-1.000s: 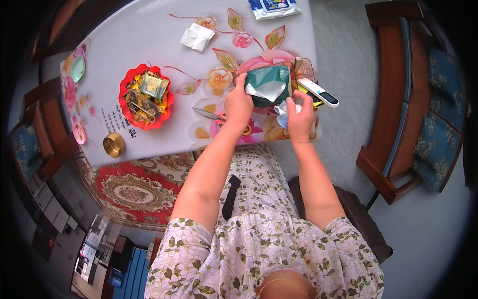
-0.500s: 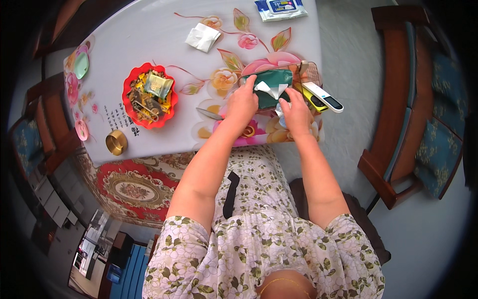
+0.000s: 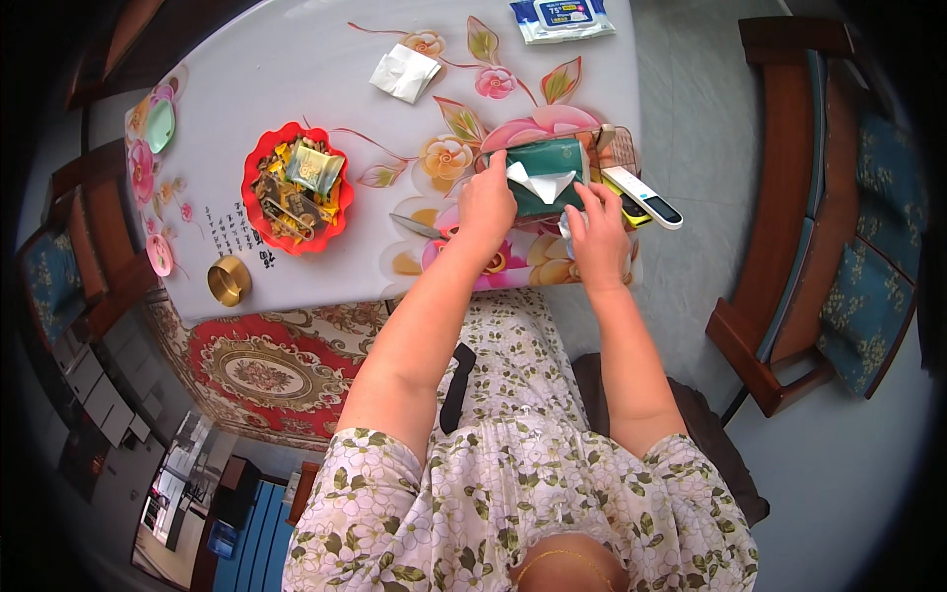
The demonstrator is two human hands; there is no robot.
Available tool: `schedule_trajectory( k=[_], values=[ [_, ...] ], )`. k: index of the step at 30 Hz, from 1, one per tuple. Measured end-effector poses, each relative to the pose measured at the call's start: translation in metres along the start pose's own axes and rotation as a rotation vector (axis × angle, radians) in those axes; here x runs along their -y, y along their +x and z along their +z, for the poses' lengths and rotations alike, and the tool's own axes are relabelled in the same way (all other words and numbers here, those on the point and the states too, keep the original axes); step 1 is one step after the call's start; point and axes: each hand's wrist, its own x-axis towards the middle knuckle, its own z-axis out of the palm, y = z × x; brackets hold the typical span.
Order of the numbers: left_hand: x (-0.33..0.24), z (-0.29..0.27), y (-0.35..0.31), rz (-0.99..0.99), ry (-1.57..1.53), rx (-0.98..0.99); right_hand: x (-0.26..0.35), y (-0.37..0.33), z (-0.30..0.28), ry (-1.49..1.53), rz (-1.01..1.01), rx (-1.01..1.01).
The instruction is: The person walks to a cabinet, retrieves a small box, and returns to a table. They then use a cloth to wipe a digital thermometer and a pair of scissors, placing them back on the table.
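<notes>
Left hand (image 3: 486,209) on green pack (image 3: 554,156) (white tissue (image 3: 546,187) protruding), right hand (image 3: 600,237) alongside

There are two hands (image 3: 487,205) (image 3: 600,237), one tissue pack (image 3: 545,157), one bowl (image 3: 337,224).

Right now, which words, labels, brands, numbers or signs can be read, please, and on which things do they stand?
I copy no wording, only where it stands.
Blue-and-white packet: printed label with letters and a number, partly legible.
Tablecloth: one big black character, legible; small columns, too small.
Green tissue pack: faint mark, too small.
White handheld device: nothing readable.
</notes>
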Motion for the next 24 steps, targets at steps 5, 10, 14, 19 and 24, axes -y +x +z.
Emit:
schedule_trajectory(
  k=[5,10,14,19,24],
  values=[
    [0.002,0.001,0.000,0.005,-0.028,-0.008,0.003,-0.016,-0.002,0.011,-0.272,-0.014],
    [0.003,-0.006,-0.004,0.083,-0.027,-0.048,0.011,-0.001,0.014,-0.127,-0.053,0.265],
    [0.009,0.001,-0.003,0.129,-0.024,-0.057,0.017,0.020,0.021,-0.220,-0.065,0.344],
    [0.004,-0.002,-0.002,0.090,-0.069,0.026,0.019,0.038,0.019,-0.330,-0.068,0.534],
    [0.027,-0.031,-0.014,0.034,-0.409,-0.278,0.029,0.054,0.022,-0.423,-0.102,0.692]
  ],
)
